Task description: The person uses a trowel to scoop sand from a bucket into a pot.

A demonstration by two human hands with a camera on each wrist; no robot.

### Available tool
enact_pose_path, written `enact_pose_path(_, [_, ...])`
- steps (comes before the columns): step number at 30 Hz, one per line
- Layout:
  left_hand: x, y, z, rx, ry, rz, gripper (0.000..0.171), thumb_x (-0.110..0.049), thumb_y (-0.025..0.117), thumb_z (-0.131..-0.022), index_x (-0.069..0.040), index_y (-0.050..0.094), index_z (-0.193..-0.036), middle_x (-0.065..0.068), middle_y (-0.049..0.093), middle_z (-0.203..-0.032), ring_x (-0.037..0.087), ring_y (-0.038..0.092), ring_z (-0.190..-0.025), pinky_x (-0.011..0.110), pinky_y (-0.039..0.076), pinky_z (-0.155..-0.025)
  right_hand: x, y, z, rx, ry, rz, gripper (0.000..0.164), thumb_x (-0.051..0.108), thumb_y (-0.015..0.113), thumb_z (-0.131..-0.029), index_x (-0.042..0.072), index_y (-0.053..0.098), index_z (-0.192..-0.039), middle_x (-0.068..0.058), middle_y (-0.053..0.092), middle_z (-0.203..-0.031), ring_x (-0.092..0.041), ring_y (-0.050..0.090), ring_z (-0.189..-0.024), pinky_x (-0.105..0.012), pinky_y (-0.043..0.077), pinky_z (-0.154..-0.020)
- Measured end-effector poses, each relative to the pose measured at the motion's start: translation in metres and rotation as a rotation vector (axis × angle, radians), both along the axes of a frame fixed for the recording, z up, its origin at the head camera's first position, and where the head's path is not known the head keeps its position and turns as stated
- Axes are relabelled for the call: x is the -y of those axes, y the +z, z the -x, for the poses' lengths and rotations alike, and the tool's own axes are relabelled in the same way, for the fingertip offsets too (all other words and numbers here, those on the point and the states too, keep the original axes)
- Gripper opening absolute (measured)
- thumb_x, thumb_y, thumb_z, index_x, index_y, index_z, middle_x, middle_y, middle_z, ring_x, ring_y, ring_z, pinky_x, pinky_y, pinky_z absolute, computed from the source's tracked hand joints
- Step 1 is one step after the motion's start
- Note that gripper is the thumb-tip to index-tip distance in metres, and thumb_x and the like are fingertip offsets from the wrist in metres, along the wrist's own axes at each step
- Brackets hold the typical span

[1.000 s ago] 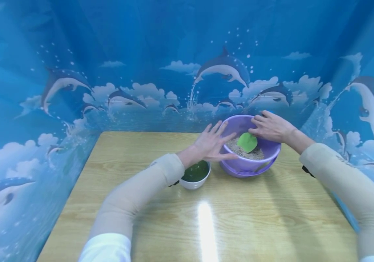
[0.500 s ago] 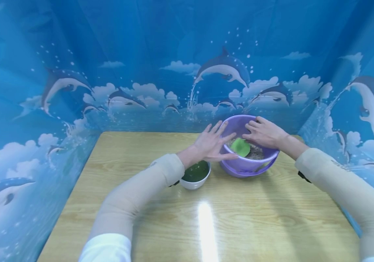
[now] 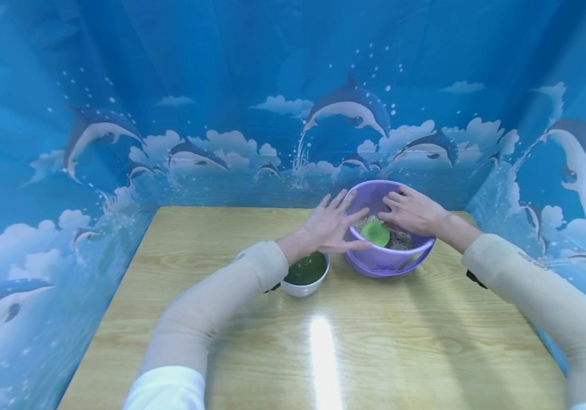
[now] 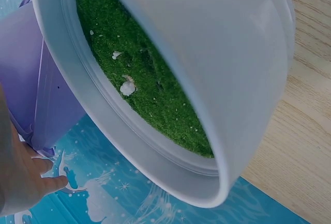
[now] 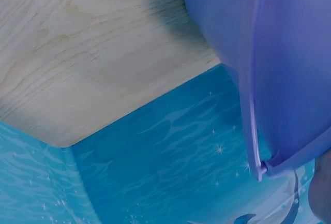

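Note:
A purple bucket (image 3: pixel 387 259) holds loose beige, grainy material (image 3: pixel 402 242). My right hand (image 3: pixel 413 212) reaches over its far right rim and holds a green toy shovel (image 3: pixel 376 234), whose round blade lies on the grains; the handle is hidden by the fingers. With fingers spread straight, my left hand (image 3: pixel 327 225) rests at the bucket's left rim. Below the left wrist stands a white bowl (image 3: pixel 302 290), partly covered by the arm. In the left wrist view, green turf-like stuff (image 4: pixel 137 74) with white bits fills this bowl.
The wooden table (image 3: pixel 251 353) carries both containers near its back edge. A blue dolphin-print curtain (image 3: pixel 251 74) surrounds the table at the back and sides. The bucket's handle (image 5: pixel 249 94) hangs down along its outside.
My right hand has moved left and slightly down into the bucket, and the green shovel blade has shifted left toward the near left rim. The left hand has stayed in place.

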State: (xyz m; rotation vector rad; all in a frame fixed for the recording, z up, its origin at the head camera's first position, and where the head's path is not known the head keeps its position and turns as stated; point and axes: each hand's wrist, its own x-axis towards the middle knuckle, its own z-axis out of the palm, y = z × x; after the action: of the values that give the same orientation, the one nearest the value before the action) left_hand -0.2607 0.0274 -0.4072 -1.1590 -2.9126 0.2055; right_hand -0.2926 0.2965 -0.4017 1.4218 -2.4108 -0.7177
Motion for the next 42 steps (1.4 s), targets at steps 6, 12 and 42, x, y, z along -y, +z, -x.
enact_pose_path(6, [0.001,0.001,-0.001,0.002,-0.003,-0.013,0.097,-0.089,0.030,-0.095,-0.031,0.016,-0.171,0.015,0.000,-0.180,0.036,0.011,-0.168,0.058,0.023,-0.135,0.004,-0.002,-0.002,0.010,0.018,0.065,0.019,0.032,0.073,-0.097,0.020,0.069,-0.111,-0.013,0.072,-0.105,-0.030,0.059,-0.092,-0.045,0.048,-0.083])
enact_pose_path(12, [0.001,0.001,-0.001,0.010,-0.003,-0.005,0.098,-0.089,0.028,-0.094,-0.031,0.012,-0.171,0.015,-0.002,-0.180,0.036,0.011,-0.168,0.057,0.021,-0.136,0.003,0.000,-0.004,0.052,-0.033,0.080,0.021,0.038,0.071,-0.100,0.019,0.070,-0.109,-0.011,0.070,-0.101,-0.029,0.059,-0.091,-0.045,0.048,-0.084])
enact_pose_path(42, [0.002,0.001,-0.002,0.012,-0.002,-0.027,0.100,-0.088,0.030,-0.095,-0.029,0.007,-0.172,0.013,-0.001,-0.180,0.035,0.011,-0.168,0.057,0.022,-0.135,-0.020,0.016,-0.014,0.080,-0.087,0.251,0.022,0.035,0.077,-0.096,0.019,0.063,-0.095,-0.007,0.063,-0.086,-0.026,0.056,-0.078,-0.044,0.046,-0.074])
